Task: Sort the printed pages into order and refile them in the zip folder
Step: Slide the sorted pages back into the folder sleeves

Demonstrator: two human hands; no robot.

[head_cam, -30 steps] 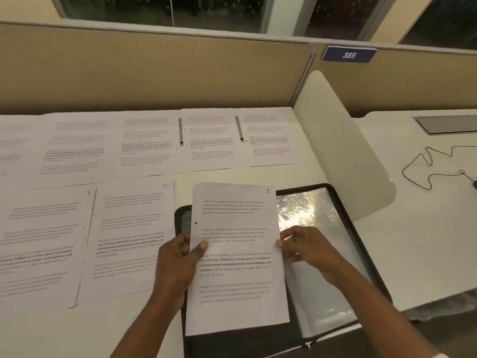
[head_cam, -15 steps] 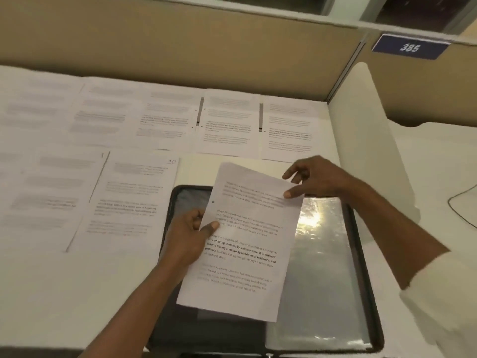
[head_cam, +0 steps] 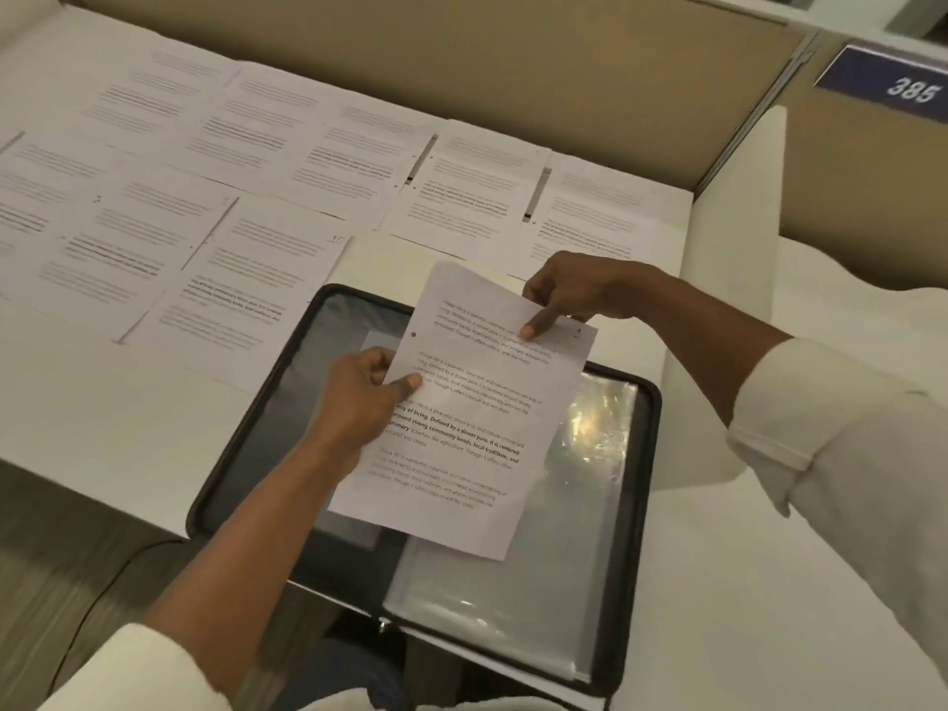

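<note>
Where the desk (head_cam: 102,402) edge comes nearest, an open black zip folder (head_cam: 221,469) lies flat, its near end overhanging the edge, with a small zip pull (head_cam: 382,624) at the near rim. A clear plastic sleeve (head_cam: 513,608) fills its right half and catches a bright glare. Above the folder's middle, a printed page (head_cam: 461,428) is held tilted, top leaning right, with paragraphs of text, one in bold, and a punch hole at its left margin. The left hand (head_cam: 367,397) pinches the page's left edge, thumb on the printed face and fingers curled beneath. The right hand (head_cam: 574,292) grips the top edge near the right corner, forefinger pressed on the face just beside a handwritten mark. Both forearms come out of white sleeves. Beyond the folder, more printed pages (head_cam: 246,279) lie face up in two rows, edges touching or overlapping. A white divider panel (head_cam: 733,248) stands to their right. Behind runs a tan partition (head_cam: 461,69) carrying a blue plate numbered 385 (head_cam: 908,89).
</note>
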